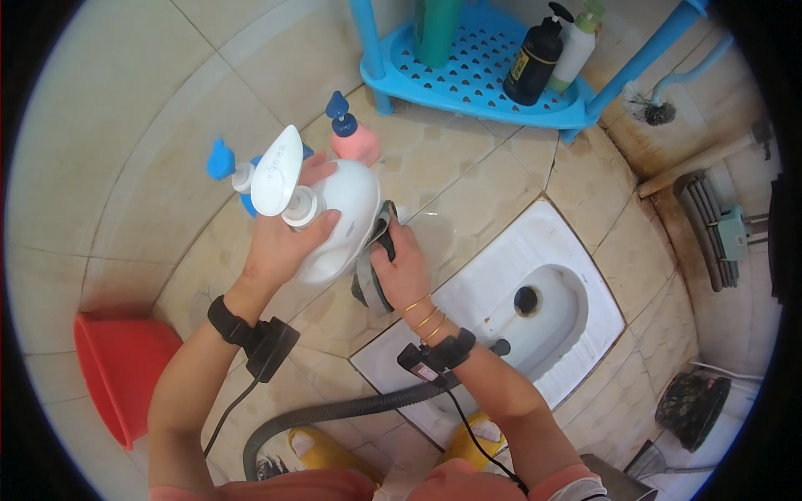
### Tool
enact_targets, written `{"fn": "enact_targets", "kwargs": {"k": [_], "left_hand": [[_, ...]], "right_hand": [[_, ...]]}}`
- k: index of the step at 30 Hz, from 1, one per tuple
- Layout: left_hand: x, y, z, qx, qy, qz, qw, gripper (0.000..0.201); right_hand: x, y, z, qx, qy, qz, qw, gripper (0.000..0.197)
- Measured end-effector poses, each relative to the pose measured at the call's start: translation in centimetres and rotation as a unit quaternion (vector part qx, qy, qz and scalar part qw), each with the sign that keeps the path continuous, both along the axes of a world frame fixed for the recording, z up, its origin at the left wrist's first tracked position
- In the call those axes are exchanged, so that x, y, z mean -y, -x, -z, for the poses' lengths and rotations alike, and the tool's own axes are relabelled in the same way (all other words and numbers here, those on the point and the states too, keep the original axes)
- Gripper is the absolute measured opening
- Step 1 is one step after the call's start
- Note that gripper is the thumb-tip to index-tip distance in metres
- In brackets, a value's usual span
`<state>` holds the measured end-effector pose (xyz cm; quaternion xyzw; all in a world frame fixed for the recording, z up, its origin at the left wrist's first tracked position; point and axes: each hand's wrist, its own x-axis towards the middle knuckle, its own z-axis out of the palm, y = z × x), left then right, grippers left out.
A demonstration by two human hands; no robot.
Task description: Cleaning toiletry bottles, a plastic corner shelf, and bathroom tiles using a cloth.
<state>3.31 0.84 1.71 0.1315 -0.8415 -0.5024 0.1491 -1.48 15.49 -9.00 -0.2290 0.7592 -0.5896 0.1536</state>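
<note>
My left hand [276, 249] is closed round the neck and shoulder of a large white pump bottle [351, 194], held tilted above the tiled floor. The bottle's broad white pump head [278, 171] points up and away. My right hand [404, 269] grips a grey, flat scrubber-like tool [368, 282] with a black handle, close against the bottle's right side. Whether the tool touches the bottle is hard to tell. Behind the bottle stand a pink bottle [357, 145] with a dark blue pump and a partly hidden bottle with a light blue pump [220, 160].
A white squat toilet [543, 230] is set in the floor at right, a grey hose [351, 408] crossing its near end. A blue rack [468, 98] with bottles stands at the back. At left is a red bucket [125, 371]. Brushes hang on the right wall.
</note>
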Motion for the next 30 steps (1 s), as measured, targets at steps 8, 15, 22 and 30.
{"fn": "enact_targets", "kwargs": {"k": [8,15,22,30], "left_hand": [[0.1,-0.2,0.0,-0.025,-0.015,0.006,1.0,0.046],[-1.2,-1.4,-1.2,0.034,-0.039,0.033,0.998,0.063],[-2.2,-1.6,-0.8,-0.002,-0.056,0.041,0.998,0.043],[-2.5,8.1,0.6,-0.063,0.009,0.018,0.998,0.046]], "right_hand": [[-0.2,-2.2,0.3,-0.019,0.02,0.021,0.999,0.044],[-1.5,-4.2,0.7,0.08,0.035,-0.034,0.996,0.055],[-2.2,-7.3,0.1,0.067,0.04,-0.011,0.997,0.065],[-1.9,1.4,0.4,-0.022,0.002,0.068,0.997,0.061]]}}
